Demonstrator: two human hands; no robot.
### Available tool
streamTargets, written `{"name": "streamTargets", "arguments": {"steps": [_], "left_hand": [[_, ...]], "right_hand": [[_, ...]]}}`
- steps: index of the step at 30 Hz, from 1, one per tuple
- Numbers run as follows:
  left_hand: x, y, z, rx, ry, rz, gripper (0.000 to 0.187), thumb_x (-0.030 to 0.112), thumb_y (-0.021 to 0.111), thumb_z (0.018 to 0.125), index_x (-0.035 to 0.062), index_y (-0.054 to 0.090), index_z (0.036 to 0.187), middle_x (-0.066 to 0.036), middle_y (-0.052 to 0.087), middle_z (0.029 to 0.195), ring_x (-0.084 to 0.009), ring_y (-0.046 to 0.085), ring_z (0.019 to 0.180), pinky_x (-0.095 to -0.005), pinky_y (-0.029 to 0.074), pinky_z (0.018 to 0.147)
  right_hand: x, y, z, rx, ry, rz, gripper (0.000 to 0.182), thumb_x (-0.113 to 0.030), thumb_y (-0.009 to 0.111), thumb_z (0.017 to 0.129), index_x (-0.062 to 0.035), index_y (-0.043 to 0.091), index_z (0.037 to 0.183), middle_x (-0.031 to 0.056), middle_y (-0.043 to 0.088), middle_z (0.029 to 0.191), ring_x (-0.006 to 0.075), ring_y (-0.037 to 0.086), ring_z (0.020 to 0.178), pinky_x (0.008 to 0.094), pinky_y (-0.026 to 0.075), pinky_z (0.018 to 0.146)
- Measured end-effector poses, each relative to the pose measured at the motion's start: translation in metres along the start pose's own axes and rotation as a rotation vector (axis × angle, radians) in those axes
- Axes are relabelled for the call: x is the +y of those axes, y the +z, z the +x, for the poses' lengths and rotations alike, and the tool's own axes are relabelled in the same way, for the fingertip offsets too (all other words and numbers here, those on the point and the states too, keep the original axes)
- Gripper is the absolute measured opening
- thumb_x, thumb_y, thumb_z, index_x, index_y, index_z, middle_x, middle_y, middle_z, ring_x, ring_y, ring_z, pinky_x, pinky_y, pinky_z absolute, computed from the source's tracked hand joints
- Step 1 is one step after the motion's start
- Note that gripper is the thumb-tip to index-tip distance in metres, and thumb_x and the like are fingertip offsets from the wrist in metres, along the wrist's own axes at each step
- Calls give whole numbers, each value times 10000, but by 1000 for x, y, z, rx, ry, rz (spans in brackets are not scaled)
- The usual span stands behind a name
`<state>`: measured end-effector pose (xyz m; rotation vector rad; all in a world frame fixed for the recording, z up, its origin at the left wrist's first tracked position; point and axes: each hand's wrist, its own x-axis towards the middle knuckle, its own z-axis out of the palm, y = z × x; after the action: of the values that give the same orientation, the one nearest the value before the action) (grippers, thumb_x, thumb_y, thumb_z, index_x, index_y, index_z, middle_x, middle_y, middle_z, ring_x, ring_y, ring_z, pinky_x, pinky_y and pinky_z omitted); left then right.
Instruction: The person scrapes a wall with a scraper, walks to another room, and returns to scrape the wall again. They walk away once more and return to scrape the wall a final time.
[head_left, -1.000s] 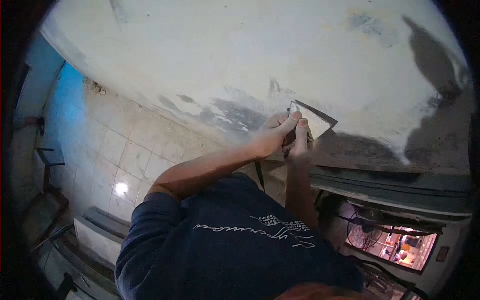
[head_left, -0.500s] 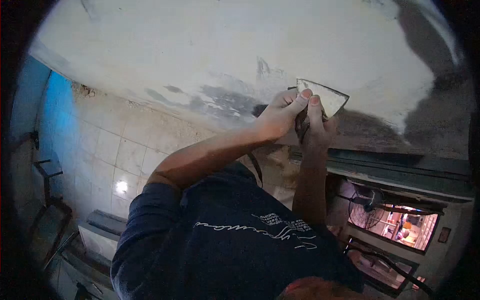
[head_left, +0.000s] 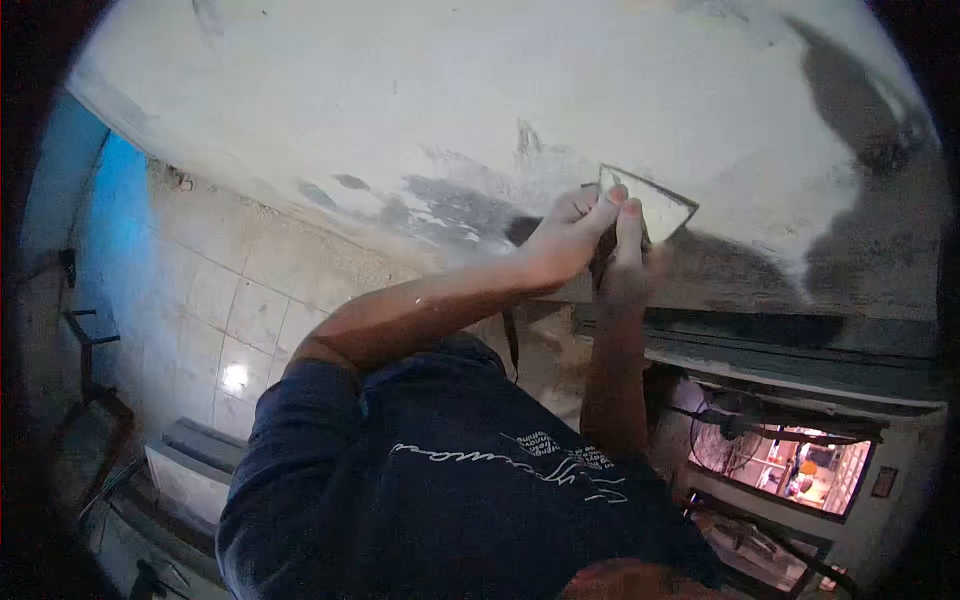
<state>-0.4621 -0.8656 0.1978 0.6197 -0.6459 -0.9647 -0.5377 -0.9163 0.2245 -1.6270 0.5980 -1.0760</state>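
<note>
A flat blade tool [head_left: 665,215], its face coated in whitish paste and its edges dark, rests against or very near the white patchy wall [head_left: 480,80]. My left hand [head_left: 570,240] is closed on it from the left, thumb pressed on the blade's face. From below, my right hand [head_left: 630,265] grips the same tool, one finger lying on the blade beside the left thumb. The handle is mostly hidden behind my hands. Grey smears [head_left: 455,210] mark the wall left of the tool, and a dark area lies below and right of it.
A tiled floor [head_left: 210,310] with debris along the wall's foot lies at the left. Furniture [head_left: 185,480] stands at the lower left. On the right are a fan [head_left: 725,440], a framed opening [head_left: 815,470] onto a lit space, and a dark horizontal ledge [head_left: 760,345].
Both hands and the blade tool sit slightly lower in view, and the blade's angle has turned a little. The surroundings have shifted slightly with the camera. The grip is the same.
</note>
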Motion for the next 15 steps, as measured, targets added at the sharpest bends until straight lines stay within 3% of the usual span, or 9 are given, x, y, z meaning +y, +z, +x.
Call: {"name": "streamTargets", "arguments": {"steps": [2, 3, 6, 7, 11, 15], "left_hand": [[5, -1, 2, 5, -27, -42, 406, 365, 393, 988, 56, 606, 834, 4, 590, 708, -68, 532, 615, -227, 437, 576], [16, 10, -3, 41, -39, -154, 387, 365, 403, 987, 58, 573, 824, 29, 558, 723, -52, 489, 660, -228, 415, 587], [-6, 7, -3, 44, -73, -112, 388, 372, 416, 981, 50, 574, 832, 27, 562, 729, -60, 496, 671, -224, 419, 607], [-7, 4, -2, 30, -46, -86, 387, 364, 424, 980, 42, 572, 823, 24, 561, 723, -59, 497, 665, -225, 418, 597], [11, 2, -4, 58, -52, -23, 411, 356, 406, 984, 59, 606, 782, -5, 591, 708, -61, 507, 611, -238, 410, 563], [-15, 11, -7, 169, 2, -34, 429, 363, 413, 982, 58, 603, 746, 11, 580, 655, -55, 494, 553, -223, 389, 497]], "right_hand": [[-8, 4, 3, -11, 67, 17, 244, -165, 564, 912, 54, 580, 1019, 87, 614, 946, 124, 573, 795, 277, 465, 687], [-15, 5, 2, -53, 39, -34, 291, -180, 561, 907, 76, 556, 1044, 112, 615, 961, 172, 581, 872, 306, 465, 771], [-10, -3, -7, -16, 82, -41, 306, -189, 561, 906, 81, 554, 1050, 122, 615, 971, 170, 578, 879, 303, 461, 770], [-3, -5, -7, 12, 4, -62, 304, -193, 563, 906, 81, 561, 1037, 135, 614, 984, 170, 573, 895, 301, 456, 776], [-14, 8, 2, -83, 62, 11, 220, -171, 557, 917, 42, 610, 929, 62, 631, 801, 125, 585, 755, 288, 462, 632], [2, 2, -6, -63, -84, 40, 236, -163, 544, 926, 57, 559, 1013, 86, 613, 891, 122, 571, 807, 270, 457, 694]]}}
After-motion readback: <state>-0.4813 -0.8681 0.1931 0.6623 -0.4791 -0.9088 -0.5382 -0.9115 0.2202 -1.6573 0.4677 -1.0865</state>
